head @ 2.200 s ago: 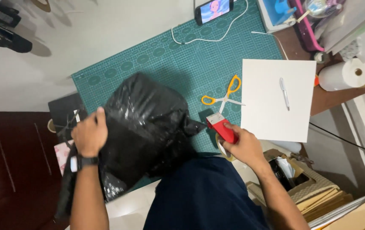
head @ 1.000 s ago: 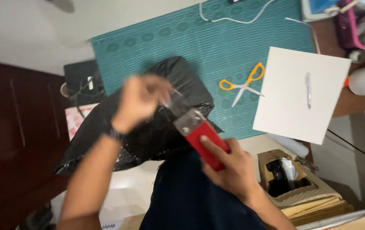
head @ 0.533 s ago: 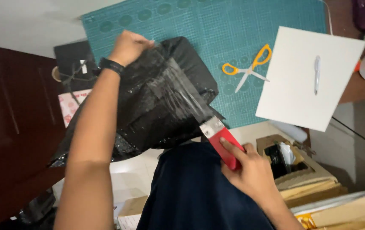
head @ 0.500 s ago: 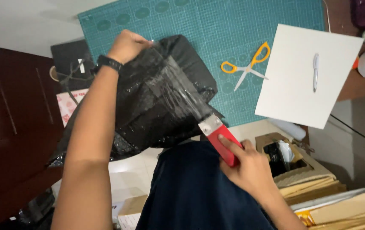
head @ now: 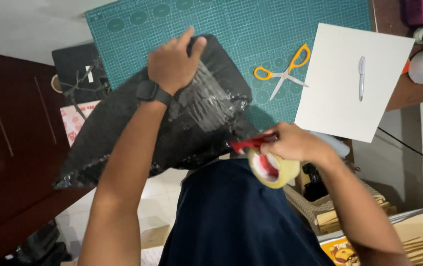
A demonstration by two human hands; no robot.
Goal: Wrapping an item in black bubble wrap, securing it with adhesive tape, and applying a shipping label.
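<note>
Black plastic-wrapped parcel (head: 172, 123) lies half on the green cutting mat (head: 251, 29), its near end hanging over the mat's edge toward the person. Left hand (head: 172, 61) presses flat on its far end, fingers spread and lying on a clear strip of tape (head: 206, 96) (shiny against the black wrap). Right hand (head: 295, 145) is closed around a red tape dispenser (head: 268, 162) with its roll, held just off the parcel's near corner; orange-handled scissors (head: 283, 69) lie on the mat beside a white sheet (head: 339, 93).

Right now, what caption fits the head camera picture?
Left hand presses a black plastic parcel while right hand holds a tape dispenser.
</note>
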